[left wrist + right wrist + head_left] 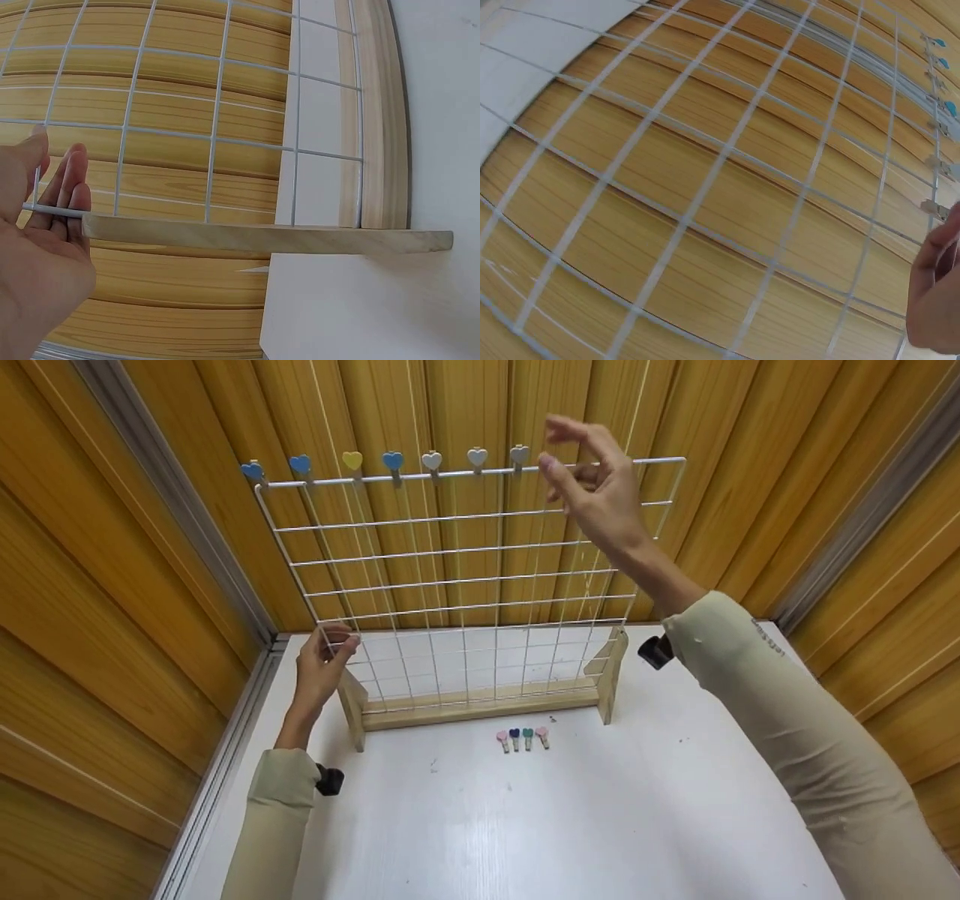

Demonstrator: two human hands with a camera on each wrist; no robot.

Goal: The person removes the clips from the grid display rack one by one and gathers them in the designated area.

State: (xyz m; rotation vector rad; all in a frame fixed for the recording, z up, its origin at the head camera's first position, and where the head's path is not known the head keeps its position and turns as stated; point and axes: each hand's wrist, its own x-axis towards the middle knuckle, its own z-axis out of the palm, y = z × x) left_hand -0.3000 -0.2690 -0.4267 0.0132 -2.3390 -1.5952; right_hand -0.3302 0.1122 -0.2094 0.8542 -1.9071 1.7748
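Observation:
A white wire grid point(454, 474) stands upright in a wooden stand point(480, 711). My left hand point(321, 667) grips the grid's left side wire just above the stand's left upright point(262, 238), thumb and fingers around it. Beside the top bar, my right hand point(604, 495) is raised with thumb and index finger apart, holding nothing. Just left of its fingertips, a white heart clip point(519, 454) sits on the bar. More heart clips line the bar leftward: two other white ones, a blue clip point(392, 460), a yellow clip point(352, 459) and two blue ones at the left end.
Several small heart clips, including a dark blue clip point(514, 733) and a green clip point(528, 735), lie in a row on the white table point(480, 825) before the stand. Wood-patterned panels point(112, 585) enclose the table at the back and sides.

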